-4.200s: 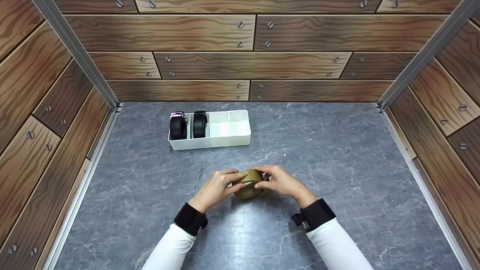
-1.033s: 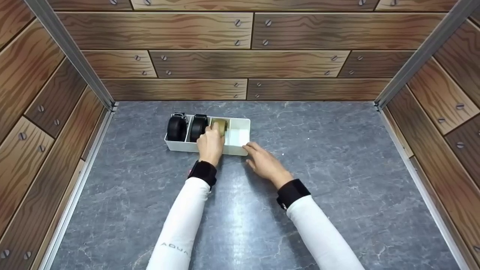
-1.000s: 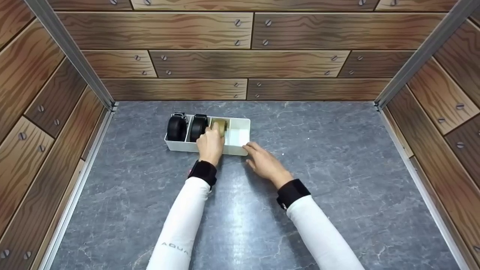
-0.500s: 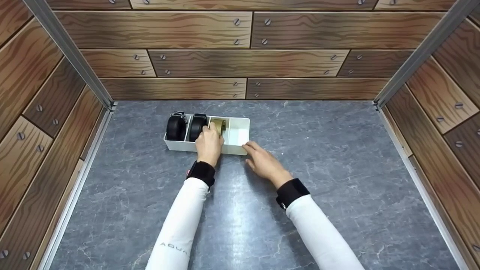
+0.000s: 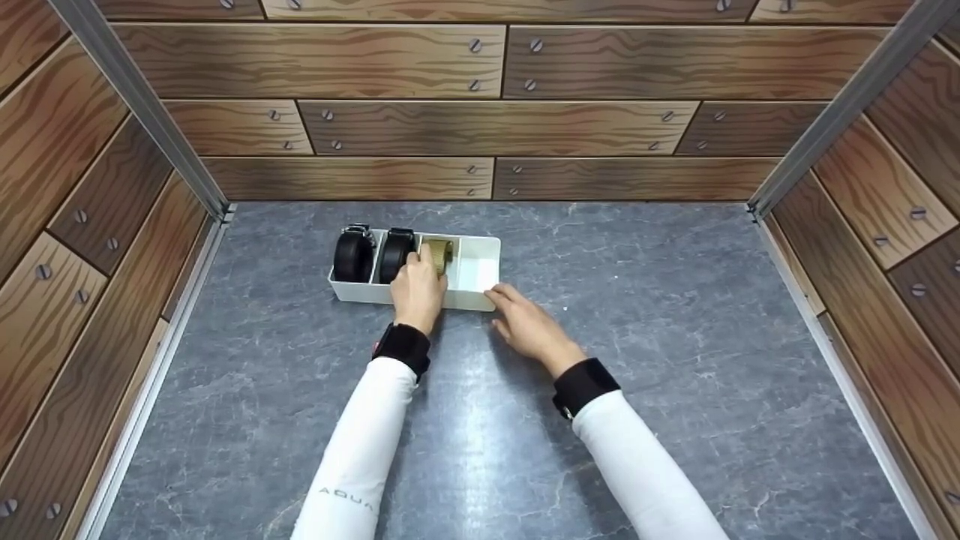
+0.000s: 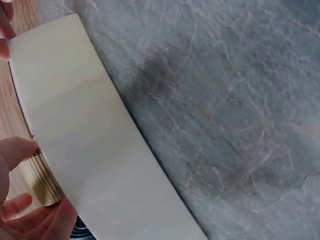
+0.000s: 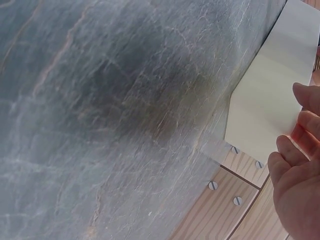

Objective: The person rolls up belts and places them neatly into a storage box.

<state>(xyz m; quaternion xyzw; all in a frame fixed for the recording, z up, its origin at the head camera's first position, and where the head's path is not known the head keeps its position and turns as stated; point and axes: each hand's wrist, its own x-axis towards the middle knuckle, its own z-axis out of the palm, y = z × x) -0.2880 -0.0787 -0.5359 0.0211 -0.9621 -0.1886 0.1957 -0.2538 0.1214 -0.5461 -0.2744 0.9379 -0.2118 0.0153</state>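
A white four-sectioned box (image 5: 469, 301) stands at the back of the table. My left hand (image 5: 418, 291) reaches over its front wall and pinches a rolled gold belt (image 5: 439, 259) in the third section. Seen from the left wrist, the belt's ribbed weave (image 6: 44, 180) shows between thumb and fingers. Two rolled black belts, one (image 5: 352, 255) in the leftmost section and one (image 5: 397, 256) beside it, stand on edge with metal buckles on top. Extended fingers of my right hand (image 5: 529, 324) touch the box's front right corner; nothing is held in that hand.
The rightmost section (image 5: 478, 262) of the box shows bare white walls. Grey marbled tabletop (image 5: 675, 315) surrounds the box. Wood-plank panels (image 5: 397, 176) close off the back and both sides, with metal rails (image 5: 199, 172) at the corners.
Earlier both hands held the gold belt in front of the box. Now it sits in the third section under my left hand, while my right hand has moved to the box corner.
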